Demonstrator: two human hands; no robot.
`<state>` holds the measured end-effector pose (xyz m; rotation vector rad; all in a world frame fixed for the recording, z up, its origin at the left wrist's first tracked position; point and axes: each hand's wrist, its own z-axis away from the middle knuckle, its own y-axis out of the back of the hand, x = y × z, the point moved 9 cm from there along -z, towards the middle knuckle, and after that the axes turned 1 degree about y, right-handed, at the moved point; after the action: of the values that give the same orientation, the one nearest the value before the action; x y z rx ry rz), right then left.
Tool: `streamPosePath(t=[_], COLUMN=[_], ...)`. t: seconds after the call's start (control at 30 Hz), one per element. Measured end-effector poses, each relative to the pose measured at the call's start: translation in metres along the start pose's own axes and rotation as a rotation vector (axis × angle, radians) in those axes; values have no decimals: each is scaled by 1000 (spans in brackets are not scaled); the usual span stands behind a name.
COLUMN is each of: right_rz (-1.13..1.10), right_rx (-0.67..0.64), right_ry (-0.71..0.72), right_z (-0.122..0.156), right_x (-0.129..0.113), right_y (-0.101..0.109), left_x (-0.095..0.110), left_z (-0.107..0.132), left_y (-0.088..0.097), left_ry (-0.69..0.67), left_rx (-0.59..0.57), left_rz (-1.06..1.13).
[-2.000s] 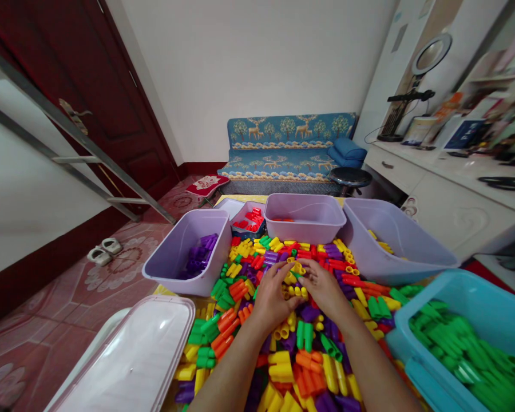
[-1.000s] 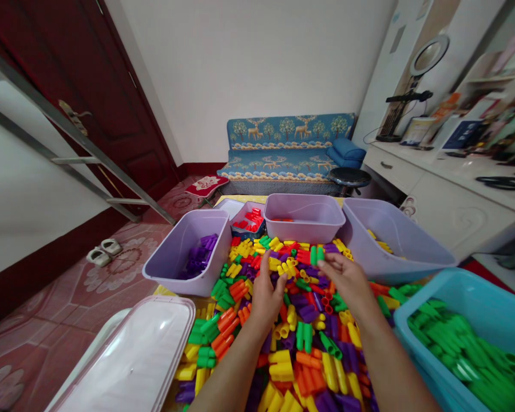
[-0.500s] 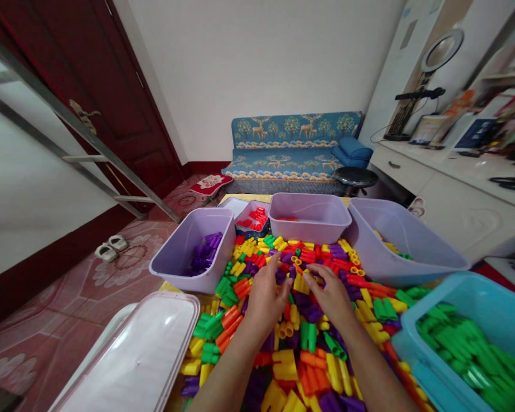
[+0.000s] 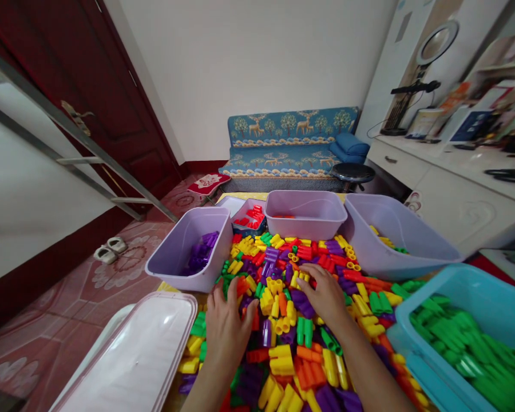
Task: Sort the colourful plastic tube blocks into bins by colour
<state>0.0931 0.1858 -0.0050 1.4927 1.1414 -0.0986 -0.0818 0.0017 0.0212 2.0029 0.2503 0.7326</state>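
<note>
**Q:** Hands first: how are they set?

**A:** Apart, with fingers spread and no block seen gripped. The left hand (image 4: 227, 326) is pressed into the lower centre of the heap, and the right hand (image 4: 321, 294) is laid on purple and yellow pieces.

**Q:** Where are the plastic toy blocks (image 4: 274, 292)?

**A:** They are heaped in many colours across the lower centre. Purple blocks are held in a lilac bin (image 4: 171, 266) at the heap's upper left, and green blocks are held in a blue tub (image 4: 455, 292) at lower right. A lilac tub (image 4: 395, 234) is tilted at the heap's upper right.
</note>
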Motion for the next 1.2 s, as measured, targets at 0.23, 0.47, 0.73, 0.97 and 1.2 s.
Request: streamPosePath(t=[0.23, 0.47, 0.73, 0.97, 1.2], right_rz=[15, 14, -131, -211, -344], right_rx=[22, 31, 59, 3, 33], right_ry=[24, -17, -21, 81, 114], right_z=[2, 4, 6, 5, 5], right_x=[-9, -2, 0, -15, -18], right_y=[2, 1, 5, 5, 8], left_x=[29, 81, 79, 69, 67], left_z=[-27, -45, -63, -58, -57], left_y=[-37, -53, -59, -56, -51], left_ry=[-29, -170, -139, -87, -99], left_rx=[-145, -245, -222, -219, -149], left_rz=[348, 658, 890, 962, 1026])
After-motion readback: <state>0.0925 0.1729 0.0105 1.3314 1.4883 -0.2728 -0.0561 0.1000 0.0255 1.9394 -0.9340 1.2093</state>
